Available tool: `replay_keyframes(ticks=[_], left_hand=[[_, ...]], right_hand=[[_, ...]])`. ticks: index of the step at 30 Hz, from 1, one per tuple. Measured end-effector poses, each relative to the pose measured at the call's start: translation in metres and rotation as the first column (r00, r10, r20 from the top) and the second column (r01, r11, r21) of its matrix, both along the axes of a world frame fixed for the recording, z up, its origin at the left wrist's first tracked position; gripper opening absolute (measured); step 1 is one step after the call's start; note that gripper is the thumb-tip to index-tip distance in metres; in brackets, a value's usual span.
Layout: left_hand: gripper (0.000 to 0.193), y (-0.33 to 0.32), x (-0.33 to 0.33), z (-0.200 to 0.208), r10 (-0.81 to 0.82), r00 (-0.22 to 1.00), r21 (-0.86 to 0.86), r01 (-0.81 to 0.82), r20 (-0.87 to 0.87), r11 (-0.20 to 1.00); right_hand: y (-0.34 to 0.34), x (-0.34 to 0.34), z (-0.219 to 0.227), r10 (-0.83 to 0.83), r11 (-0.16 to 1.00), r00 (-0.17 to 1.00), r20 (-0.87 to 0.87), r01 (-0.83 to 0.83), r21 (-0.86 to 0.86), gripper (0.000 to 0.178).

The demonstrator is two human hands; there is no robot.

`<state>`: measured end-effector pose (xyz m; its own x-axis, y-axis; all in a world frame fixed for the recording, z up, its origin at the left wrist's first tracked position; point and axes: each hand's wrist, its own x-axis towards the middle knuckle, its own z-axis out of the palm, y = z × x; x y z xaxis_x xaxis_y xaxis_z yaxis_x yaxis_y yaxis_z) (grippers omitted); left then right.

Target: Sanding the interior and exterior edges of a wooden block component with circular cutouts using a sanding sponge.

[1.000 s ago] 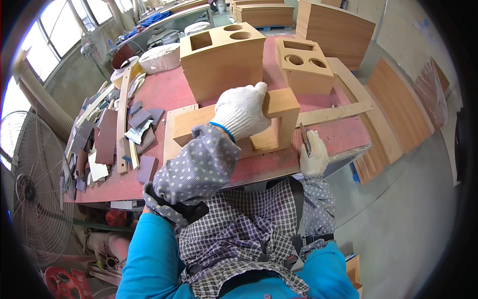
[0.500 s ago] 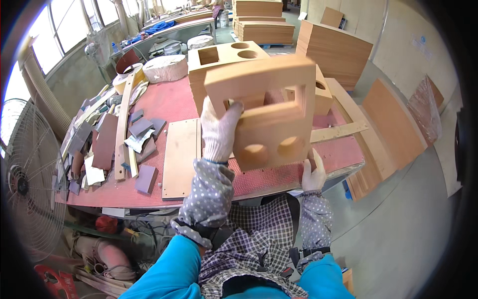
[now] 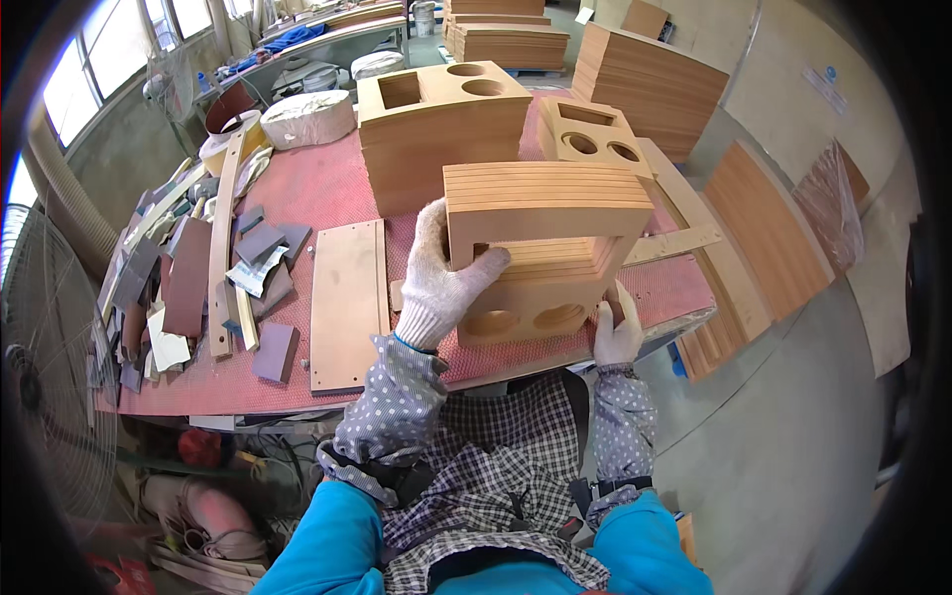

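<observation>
A stack of wooden panels (image 3: 545,188) stands up on its edge near the front of the table, its layered edges facing up. A rectangular opening and two round holes go through it. Gloved in white, my left hand (image 3: 446,273) grips the stack's left side, thumb hooked into the rectangular opening. My right hand (image 3: 617,335), also gloved, is closed by the lower right corner of the stack. Something small and brown shows between its thumb and fingers, too hidden to name. Whether that hand touches the stack is unclear.
Behind stand a taller stack of cut panels (image 3: 446,139) and a smaller one (image 3: 593,134). Left lie a flat drilled board (image 3: 349,307), a long wooden strip (image 3: 227,238) and several sanding blocks (image 3: 276,352). A fan (image 3: 59,377) stands at far left; boards (image 3: 769,233) lean at right.
The panel stack has come down and tilted, so its layered top edges now show instead of its broad face. My left hand moved down with it; my right hand stays near the lower right corner.
</observation>
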<state>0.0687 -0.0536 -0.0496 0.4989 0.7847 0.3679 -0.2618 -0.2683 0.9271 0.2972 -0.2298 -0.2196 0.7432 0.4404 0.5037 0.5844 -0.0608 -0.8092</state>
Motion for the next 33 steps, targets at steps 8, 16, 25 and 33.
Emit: replay_keyframes(ticks=[8,16,25,33], left_hand=[[0.082,0.002,-0.015,0.045,-0.018,0.999,0.156,0.011,0.045,0.988],[0.053,-0.002,-0.001,0.055,0.031,0.999,0.19,-0.022,-0.045,0.982],[0.039,0.004,0.007,0.043,0.121,0.992,0.291,-0.125,0.033,0.948],[0.031,0.002,0.007,0.042,0.08,0.991,0.32,-0.11,0.104,0.941]], right_hand=[[0.003,-0.003,0.002,-0.081,0.996,0.991,0.103,0.085,-0.031,0.042],[-0.001,-0.006,0.012,0.108,0.983,0.954,-0.281,-0.061,0.172,0.038],[-0.058,-0.127,0.112,-0.188,0.957,0.871,0.454,0.266,-0.115,0.044],[0.004,-0.136,0.172,0.134,0.953,0.648,0.75,0.124,-0.277,0.045]])
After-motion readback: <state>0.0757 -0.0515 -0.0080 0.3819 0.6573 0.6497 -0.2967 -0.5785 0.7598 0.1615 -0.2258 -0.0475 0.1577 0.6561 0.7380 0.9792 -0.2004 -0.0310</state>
